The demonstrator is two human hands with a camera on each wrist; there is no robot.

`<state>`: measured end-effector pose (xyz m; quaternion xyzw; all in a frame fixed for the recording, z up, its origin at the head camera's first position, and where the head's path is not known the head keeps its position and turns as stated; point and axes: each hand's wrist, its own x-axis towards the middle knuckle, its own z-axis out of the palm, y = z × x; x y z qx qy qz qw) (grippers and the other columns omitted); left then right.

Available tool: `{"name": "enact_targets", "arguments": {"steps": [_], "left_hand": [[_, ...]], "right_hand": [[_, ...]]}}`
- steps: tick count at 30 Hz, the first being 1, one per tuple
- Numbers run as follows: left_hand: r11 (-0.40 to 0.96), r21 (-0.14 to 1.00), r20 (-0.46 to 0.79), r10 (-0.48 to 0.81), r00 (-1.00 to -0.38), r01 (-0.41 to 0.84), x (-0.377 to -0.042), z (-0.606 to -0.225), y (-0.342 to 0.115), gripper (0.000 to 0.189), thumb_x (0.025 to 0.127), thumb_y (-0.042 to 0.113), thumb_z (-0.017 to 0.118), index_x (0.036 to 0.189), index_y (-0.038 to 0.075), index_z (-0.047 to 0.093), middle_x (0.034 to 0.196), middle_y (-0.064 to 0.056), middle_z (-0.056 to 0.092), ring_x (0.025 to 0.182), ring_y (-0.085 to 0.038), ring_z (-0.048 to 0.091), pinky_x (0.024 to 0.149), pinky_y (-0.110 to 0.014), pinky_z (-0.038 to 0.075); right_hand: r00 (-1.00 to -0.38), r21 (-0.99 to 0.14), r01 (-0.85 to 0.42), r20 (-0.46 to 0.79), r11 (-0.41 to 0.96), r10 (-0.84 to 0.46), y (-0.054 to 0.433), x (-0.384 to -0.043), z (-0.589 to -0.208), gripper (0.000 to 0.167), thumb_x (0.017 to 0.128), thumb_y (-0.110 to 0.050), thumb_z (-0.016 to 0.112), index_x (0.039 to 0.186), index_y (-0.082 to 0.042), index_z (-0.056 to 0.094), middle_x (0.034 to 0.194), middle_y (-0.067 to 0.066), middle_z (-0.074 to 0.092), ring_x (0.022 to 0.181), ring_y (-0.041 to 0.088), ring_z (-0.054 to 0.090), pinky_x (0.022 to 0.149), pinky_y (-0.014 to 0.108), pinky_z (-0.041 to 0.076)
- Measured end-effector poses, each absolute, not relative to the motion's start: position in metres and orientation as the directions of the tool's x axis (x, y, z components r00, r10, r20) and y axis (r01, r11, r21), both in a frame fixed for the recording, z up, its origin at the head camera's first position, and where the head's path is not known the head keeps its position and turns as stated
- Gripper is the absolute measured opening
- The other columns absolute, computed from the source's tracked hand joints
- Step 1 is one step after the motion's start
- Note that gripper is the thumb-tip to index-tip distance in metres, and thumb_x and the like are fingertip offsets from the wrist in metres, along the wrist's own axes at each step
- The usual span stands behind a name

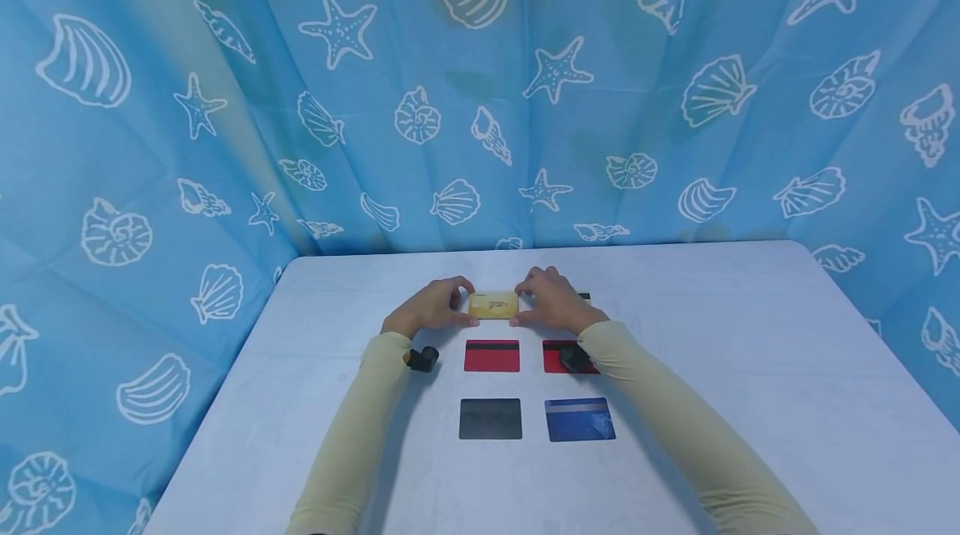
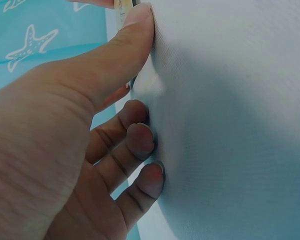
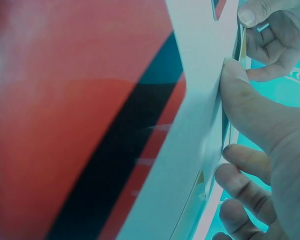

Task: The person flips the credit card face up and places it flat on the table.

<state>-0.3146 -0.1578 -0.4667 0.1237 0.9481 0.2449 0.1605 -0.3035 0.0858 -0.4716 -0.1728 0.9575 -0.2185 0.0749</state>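
Note:
A yellow card (image 1: 492,306) lies between both hands at the far part of the white table. My left hand (image 1: 437,306) pinches its left edge with thumb and index finger; the other fingers hang loosely curled, as the left wrist view shows. At the right edge, my right hand (image 1: 551,302) holds the same card between thumb and fingertips. Only a sliver of the yellow card (image 2: 122,14) appears in the left wrist view. Behind the right hand, another card (image 1: 584,297) with a dark stripe is mostly hidden.
Nearer to me lie a red card (image 1: 492,357) with a black stripe and a second red card (image 1: 553,358), partly covered by the right wrist camera (image 1: 576,357). A black card (image 1: 491,419) and a blue card (image 1: 580,420) form the front row. A blue shell-patterned curtain (image 1: 420,168) hangs behind.

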Motion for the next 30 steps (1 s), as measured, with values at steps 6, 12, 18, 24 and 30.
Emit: {"name": "enact_targets", "arguments": {"steps": [6, 12, 18, 24, 30], "left_hand": [[0.853, 0.495, -0.238, 0.316, -0.918, 0.165, -0.3146, -0.4665, -0.1577, 0.058, 0.084, 0.035, 0.086, 0.134, 0.025, 0.059, 0.107, -0.003, 0.062, 0.099, -0.019, 0.059, 0.094, -0.038, 0.057], [0.849, 0.503, -0.238, 0.317, -0.918, 0.163, -0.3149, -0.4671, -0.1576, 0.058, 0.084, 0.034, 0.087, 0.135, 0.024, 0.059, 0.107, -0.003, 0.061, 0.099, -0.019, 0.059, 0.095, -0.038, 0.057], [0.852, 0.497, -0.238, 0.315, -0.919, 0.163, -0.3144, -0.4661, -0.1570, 0.058, 0.084, 0.033, 0.087, 0.134, 0.025, 0.059, 0.106, -0.003, 0.061, 0.099, -0.019, 0.059, 0.095, -0.037, 0.056], [0.853, 0.501, -0.248, 0.306, -0.919, 0.149, -0.3125, -0.4642, -0.1557, 0.059, 0.084, 0.034, 0.087, 0.135, 0.025, 0.059, 0.107, -0.003, 0.061, 0.100, -0.019, 0.059, 0.095, -0.039, 0.056], [0.855, 0.498, -0.243, 0.300, -0.922, 0.147, -0.3121, -0.4647, -0.1560, 0.059, 0.084, 0.034, 0.087, 0.135, 0.025, 0.059, 0.107, -0.002, 0.061, 0.099, -0.019, 0.059, 0.094, -0.038, 0.056]], "right_hand": [[-0.930, -0.442, -0.300, -0.063, 0.845, -0.363, 0.0862, -0.3027, -0.4713, 0.063, 0.082, -0.040, 0.087, 0.135, -0.010, 0.069, 0.130, 0.011, 0.062, 0.117, 0.027, 0.051, 0.103, 0.047, 0.049], [-0.930, -0.431, -0.303, -0.059, 0.850, -0.362, 0.0865, -0.3020, -0.4715, 0.062, 0.082, -0.039, 0.088, 0.135, -0.011, 0.069, 0.131, 0.011, 0.062, 0.117, 0.027, 0.051, 0.105, 0.047, 0.051], [-0.928, -0.424, -0.311, -0.058, 0.851, -0.368, 0.0862, -0.3025, -0.4704, 0.062, 0.083, -0.039, 0.087, 0.135, -0.010, 0.069, 0.131, 0.012, 0.062, 0.118, 0.028, 0.051, 0.105, 0.048, 0.050], [-0.931, -0.420, -0.297, -0.070, 0.857, -0.357, 0.0865, -0.3030, -0.4711, 0.062, 0.083, -0.039, 0.087, 0.135, -0.011, 0.068, 0.132, 0.011, 0.062, 0.119, 0.027, 0.051, 0.106, 0.048, 0.049], [-0.930, -0.429, -0.299, -0.069, 0.852, -0.361, 0.0857, -0.3036, -0.4703, 0.064, 0.084, -0.039, 0.086, 0.137, -0.010, 0.066, 0.129, 0.010, 0.063, 0.117, 0.026, 0.051, 0.104, 0.046, 0.049]]}}
